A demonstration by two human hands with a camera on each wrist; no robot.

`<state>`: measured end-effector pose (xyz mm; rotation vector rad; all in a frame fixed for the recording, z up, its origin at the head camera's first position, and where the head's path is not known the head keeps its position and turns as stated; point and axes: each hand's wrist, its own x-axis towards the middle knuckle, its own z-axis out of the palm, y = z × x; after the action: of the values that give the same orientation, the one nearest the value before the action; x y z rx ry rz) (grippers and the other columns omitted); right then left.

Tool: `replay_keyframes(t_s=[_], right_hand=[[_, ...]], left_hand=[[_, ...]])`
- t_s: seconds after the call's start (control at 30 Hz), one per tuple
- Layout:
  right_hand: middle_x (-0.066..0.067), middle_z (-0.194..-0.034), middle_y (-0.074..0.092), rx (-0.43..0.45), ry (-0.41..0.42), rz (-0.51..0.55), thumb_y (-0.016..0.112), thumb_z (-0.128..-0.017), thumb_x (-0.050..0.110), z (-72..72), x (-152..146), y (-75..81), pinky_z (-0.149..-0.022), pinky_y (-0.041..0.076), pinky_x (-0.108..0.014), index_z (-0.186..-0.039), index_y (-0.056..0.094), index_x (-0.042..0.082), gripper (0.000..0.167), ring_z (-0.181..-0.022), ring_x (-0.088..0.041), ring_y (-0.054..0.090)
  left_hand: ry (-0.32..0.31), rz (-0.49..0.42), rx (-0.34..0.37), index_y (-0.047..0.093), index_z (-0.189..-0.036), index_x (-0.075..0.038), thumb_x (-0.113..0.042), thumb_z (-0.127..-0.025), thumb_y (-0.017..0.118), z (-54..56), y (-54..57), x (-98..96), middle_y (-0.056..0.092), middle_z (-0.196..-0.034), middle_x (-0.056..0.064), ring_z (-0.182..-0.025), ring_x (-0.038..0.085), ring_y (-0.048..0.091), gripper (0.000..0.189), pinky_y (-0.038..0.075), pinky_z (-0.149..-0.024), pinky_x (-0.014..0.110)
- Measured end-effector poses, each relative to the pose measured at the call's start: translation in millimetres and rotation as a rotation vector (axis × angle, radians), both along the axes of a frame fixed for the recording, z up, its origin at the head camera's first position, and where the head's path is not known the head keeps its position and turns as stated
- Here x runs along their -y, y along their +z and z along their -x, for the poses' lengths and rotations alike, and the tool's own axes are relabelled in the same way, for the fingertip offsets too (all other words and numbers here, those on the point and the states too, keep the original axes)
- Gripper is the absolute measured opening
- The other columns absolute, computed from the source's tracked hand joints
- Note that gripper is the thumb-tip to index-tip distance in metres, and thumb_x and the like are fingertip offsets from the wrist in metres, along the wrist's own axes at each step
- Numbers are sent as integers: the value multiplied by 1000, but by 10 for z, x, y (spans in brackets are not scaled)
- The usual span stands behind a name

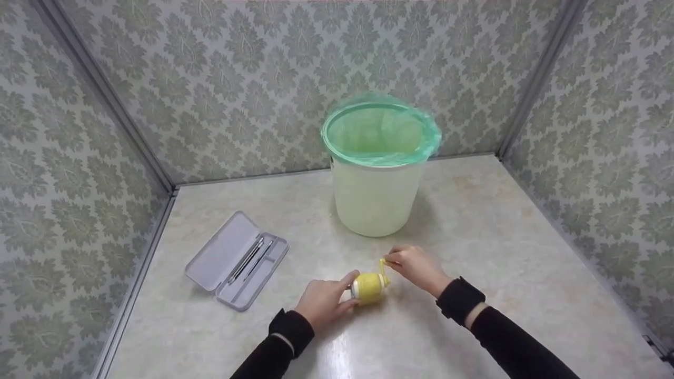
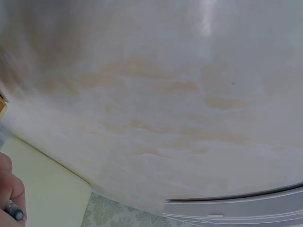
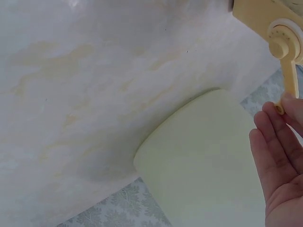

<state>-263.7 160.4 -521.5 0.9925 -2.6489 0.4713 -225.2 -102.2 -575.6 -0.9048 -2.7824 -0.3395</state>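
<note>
A yellow crank pencil sharpener lies on its side near the front middle of the table. My left hand grips its left end, thumb and fingers on either side of the pale rim. In the left wrist view, a dark, rounded rod end pokes out by the curled fingers; the rest of the rod is hidden. On the opposite end, my right hand pinches the tip of the sharpener's yellow crank handle between thumb and fingertips, the other fingers extended.
Left of the hands lies an open grey pencil case with several slim pens or pencils inside. A pale bin with a green liner stands behind the hands. Patterned wall panels enclose the table.
</note>
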Motion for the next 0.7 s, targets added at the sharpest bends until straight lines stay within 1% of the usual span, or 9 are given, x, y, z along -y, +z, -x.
replay_keyframes(t_s=[0.13, 0.3, 0.43, 0.53, 0.7], right_hand=[[-7, -85, 75, -2, 12, 7, 75, -90, 8, 43, 25, -64, -71, 60, -34, -92, 79, 8, 4, -78, -22, 73], [-9, -83, 73, 9, 24, -11, 75, -90, 6, 68, 25, -202, -70, 60, -34, -88, 77, 8, 4, -76, -24, 72], [-8, -83, 72, 55, 3, -7, 74, -90, 5, 56, 9, -294, -71, 59, -34, -89, 78, 7, 5, -77, -22, 71], [-6, -83, 72, 69, -4, -1, 74, -90, 6, 65, 21, -329, -71, 59, -34, -88, 79, 9, 6, -77, -20, 70], [-4, -81, 71, 73, 11, -37, 74, -85, -2, 41, 57, -425, -69, 58, -32, -86, 79, 12, 14, -75, -19, 69]], left_hand=[[-2, -10, 3, 50, -145, -24, -51, -95, 66, -5, -21, 5, 82, -94, -2, -70, 17, 74, 59, 56, -63, 32], [-8, 0, -12, 50, -145, -25, -51, -96, 66, -11, -34, -5, 82, -96, -3, -70, 16, 74, 58, 55, -62, 31], [-17, 7, -15, 49, -145, -25, -51, -95, 66, -8, -23, -14, 81, -91, -3, -66, 16, 73, 59, 54, -60, 31], [-12, 7, -10, 49, -145, -25, -50, -95, 68, -5, -10, -2, 81, -89, -2, -66, 16, 72, 59, 54, -60, 32], [-5, -8, 19, 49, -144, -24, -49, -95, 68, -5, -8, 25, 81, -91, 0, -68, 17, 73, 59, 56, -62, 32]])
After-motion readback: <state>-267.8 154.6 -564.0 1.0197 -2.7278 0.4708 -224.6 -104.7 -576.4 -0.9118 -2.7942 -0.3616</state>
